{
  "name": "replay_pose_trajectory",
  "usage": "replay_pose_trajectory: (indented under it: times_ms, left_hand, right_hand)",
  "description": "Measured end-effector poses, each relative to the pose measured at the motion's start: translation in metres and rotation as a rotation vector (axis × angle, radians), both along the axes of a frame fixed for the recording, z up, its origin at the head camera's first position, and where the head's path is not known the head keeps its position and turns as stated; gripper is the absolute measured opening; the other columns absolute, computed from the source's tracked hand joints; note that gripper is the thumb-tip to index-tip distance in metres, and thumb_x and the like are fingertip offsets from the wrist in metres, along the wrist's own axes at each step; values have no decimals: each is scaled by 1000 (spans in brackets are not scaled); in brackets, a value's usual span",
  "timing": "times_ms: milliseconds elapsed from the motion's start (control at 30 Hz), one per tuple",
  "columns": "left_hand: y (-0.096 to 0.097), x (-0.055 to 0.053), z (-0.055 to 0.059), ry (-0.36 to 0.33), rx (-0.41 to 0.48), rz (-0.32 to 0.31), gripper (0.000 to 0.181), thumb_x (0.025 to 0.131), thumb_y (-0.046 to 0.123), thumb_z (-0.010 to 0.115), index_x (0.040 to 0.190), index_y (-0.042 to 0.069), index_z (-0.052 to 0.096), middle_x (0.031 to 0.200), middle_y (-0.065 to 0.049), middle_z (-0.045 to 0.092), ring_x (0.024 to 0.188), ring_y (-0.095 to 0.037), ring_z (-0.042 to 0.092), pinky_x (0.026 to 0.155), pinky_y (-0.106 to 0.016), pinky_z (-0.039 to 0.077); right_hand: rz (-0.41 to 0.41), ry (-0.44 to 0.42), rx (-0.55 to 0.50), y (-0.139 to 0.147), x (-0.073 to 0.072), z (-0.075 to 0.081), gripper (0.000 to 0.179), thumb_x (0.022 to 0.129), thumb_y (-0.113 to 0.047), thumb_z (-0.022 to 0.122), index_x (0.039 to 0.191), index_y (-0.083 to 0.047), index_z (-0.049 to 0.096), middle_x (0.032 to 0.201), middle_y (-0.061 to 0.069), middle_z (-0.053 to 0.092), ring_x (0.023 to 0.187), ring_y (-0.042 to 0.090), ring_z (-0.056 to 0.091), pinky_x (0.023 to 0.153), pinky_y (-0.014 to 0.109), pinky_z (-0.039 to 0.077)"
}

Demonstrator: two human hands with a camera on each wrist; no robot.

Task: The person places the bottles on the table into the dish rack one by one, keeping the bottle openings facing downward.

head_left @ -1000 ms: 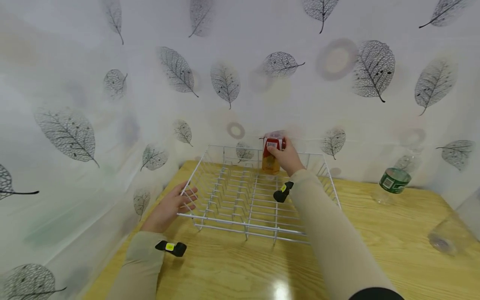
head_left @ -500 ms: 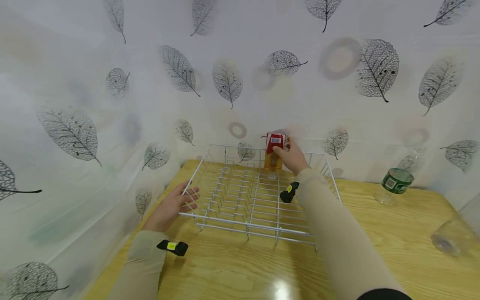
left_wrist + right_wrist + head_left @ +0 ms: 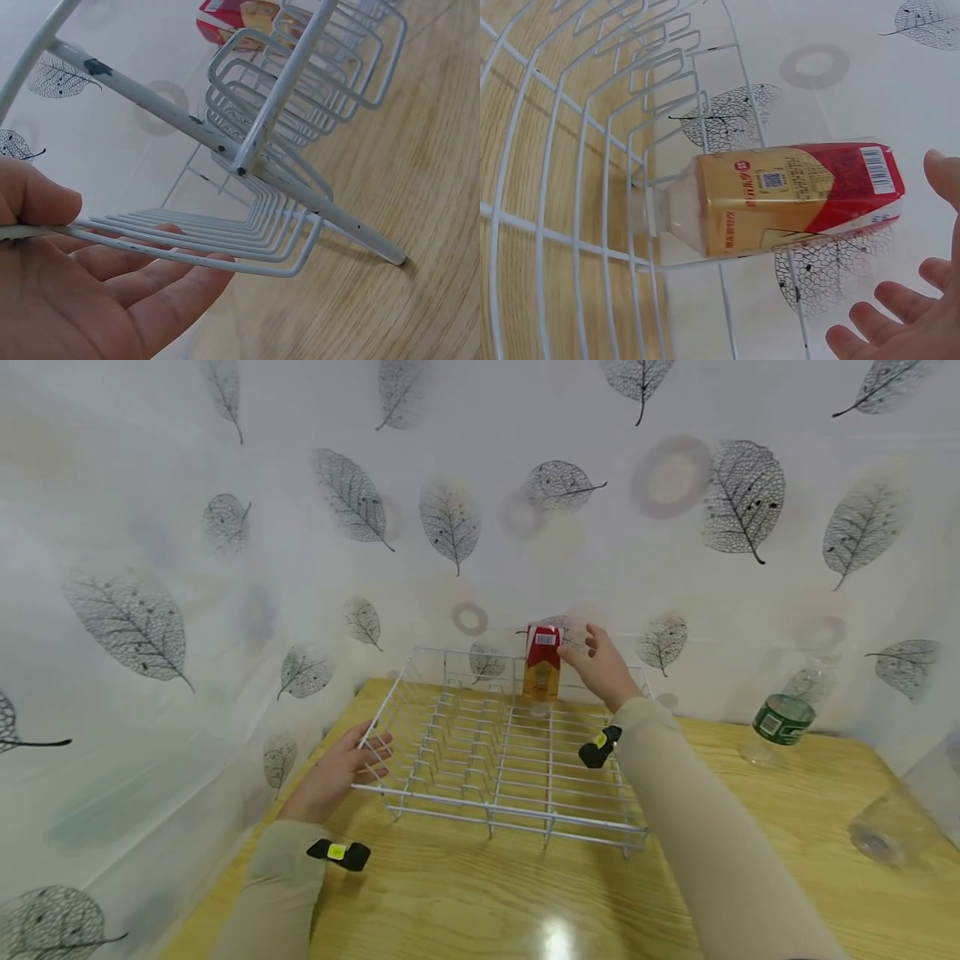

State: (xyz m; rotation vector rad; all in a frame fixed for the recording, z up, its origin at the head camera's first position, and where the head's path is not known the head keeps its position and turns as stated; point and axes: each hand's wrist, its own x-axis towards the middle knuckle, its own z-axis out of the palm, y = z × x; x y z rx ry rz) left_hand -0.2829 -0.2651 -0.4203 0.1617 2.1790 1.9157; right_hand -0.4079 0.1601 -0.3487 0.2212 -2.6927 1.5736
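Note:
A white wire dish rack [image 3: 480,806] stands on the wooden table. At its back wall a clear plastic bottle [image 3: 542,664] with a red and yellow label is upside down, neck on the rack floor. The right wrist view shows the bottle [image 3: 795,195] against the back wires. My right hand [image 3: 602,670] is just right of it, fingers spread and apart from it. My left hand [image 3: 341,777] is at the rack's left side; in the left wrist view its thumb lies over the rim wire, with the other fingers [image 3: 180,300] extended below the side wires.
A clear bottle with a green label [image 3: 783,718] stands at the table's back right. Another clear bottle [image 3: 892,835] is nearer the right edge. A leaf-patterned white sheet [image 3: 555,552] rises behind and along the left of the wooden table [image 3: 465,893].
My right hand has let go of the red and yellow labelled bottle and moved right, away from it. The bottle stays upside down in the rack. My left hand keeps its place.

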Motion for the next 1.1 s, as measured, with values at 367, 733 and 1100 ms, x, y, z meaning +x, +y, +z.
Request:
replay_pose_trajectory:
  times_ms: [367,733,1100]
  left_hand:
    - [3,1,2,-15,-11,-10,71,103,3,39,164,11,4,162,-21,26,139,-45,36,111,-59,35]
    - [0,4,3,-11,-26,-1,69,105,5,38,164,12,4,161,-21,28,135,-46,40,111,-58,36]
    - [1,3,3,10,-42,-3,67,105,6,37,164,10,5,160,-22,30,128,-49,45,108,-57,39]
  right_hand:
    - [-14,37,-6,32,21,21,102,93,-68,57,165,-22,2,168,12,12,153,32,15,117,61,23]
    - [-35,99,33,58,49,48,97,95,-63,58,165,-23,3,168,8,12,153,32,14,116,63,23]
    - [-89,213,53,94,96,51,91,98,-55,59,165,-26,5,169,6,10,153,32,12,117,62,20]
